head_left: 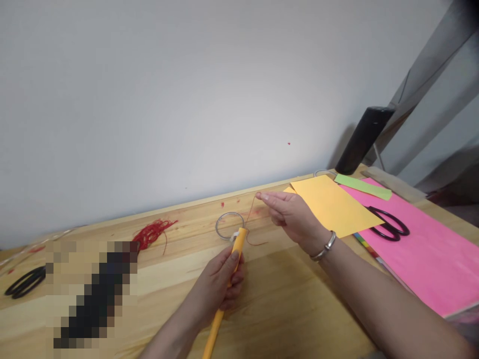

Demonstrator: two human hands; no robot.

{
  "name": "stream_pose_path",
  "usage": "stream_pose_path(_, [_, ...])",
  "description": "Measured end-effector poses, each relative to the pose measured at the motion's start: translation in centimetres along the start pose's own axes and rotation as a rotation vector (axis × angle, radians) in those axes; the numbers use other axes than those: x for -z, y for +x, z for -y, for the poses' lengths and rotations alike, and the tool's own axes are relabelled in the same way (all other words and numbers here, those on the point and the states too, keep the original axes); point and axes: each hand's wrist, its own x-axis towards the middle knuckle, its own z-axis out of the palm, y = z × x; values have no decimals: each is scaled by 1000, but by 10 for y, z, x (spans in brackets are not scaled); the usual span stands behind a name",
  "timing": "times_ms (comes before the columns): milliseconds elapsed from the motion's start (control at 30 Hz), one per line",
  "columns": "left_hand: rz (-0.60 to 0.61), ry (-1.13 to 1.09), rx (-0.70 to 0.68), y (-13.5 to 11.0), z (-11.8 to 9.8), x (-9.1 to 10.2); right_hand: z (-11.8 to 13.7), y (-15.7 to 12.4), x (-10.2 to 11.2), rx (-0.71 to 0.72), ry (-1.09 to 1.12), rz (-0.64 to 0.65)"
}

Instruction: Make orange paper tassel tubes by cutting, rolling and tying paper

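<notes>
A rolled yellow paper tube [238, 243] is gripped in my left hand [221, 279], with its upper end tilted up and away from me. My right hand [290, 212] is raised to the right of the tube, thumb and fingertips pinched on a thin reddish thread [251, 208]. The thread runs slanting down from the fingertips to the tube's top end, and a loose tail curls to the right. Just behind the tube end lies a roll of clear tape [229, 213], seen as a ring. A small white piece [234, 236] touches the tube near my left fingers.
Tangled red thread [153, 233] lies left, beside a pixelated dark object [99, 294] and black-handled scissors [26, 282]. At right are yellow sheets [333, 207], pink paper [422, 249], a green strip [362, 187], more black scissors [396, 224] and a leaning black cylinder [362, 142]. A wall stands behind.
</notes>
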Motion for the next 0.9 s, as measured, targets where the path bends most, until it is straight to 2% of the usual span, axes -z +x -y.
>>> stream_pose_path(100, [-7,-15,-16,1,3,-2,-8,-12,-18,137,-171,-32])
stream_pose_path(200, [16,-115,-35,4,9,-1,-20,-26,-33,330,-371,108])
stream_pose_path(333, [76,-263,17,7,13,5,-29,-45,-43,466,-809,313])
stream_pose_path(467, [49,-322,9,4,8,7,-38,-56,-49,709,-1176,413])
stream_pose_path(667, [90,-399,-20,4,4,8,-56,-60,-54,969,-1300,444])
stream_pose_path(833, [131,-405,-96,5,6,9,-53,-63,-56,1171,-1439,424])
stream_pose_path(900, [93,-390,-92,5,8,9,-50,-65,-57,1246,-1497,407])
